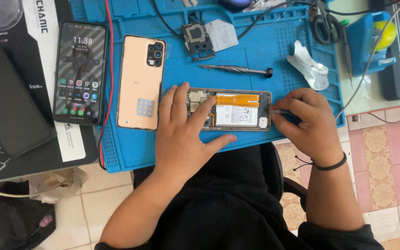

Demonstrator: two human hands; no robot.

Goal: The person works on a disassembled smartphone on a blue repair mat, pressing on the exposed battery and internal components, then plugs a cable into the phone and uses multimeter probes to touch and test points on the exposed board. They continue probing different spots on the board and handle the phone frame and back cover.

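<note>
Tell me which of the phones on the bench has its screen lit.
The black phone at far left, lying face up. The opened phone under the hands shows its battery, without its peach back cover.

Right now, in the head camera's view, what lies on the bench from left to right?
Dark case → lit phone → peach back cover → left hand → opened phone → right hand → blue tray.

floor: pale tiles at lower left, patterned pink tiles at right
furniture: black chair arm at lower centre
light: even, bright
</note>
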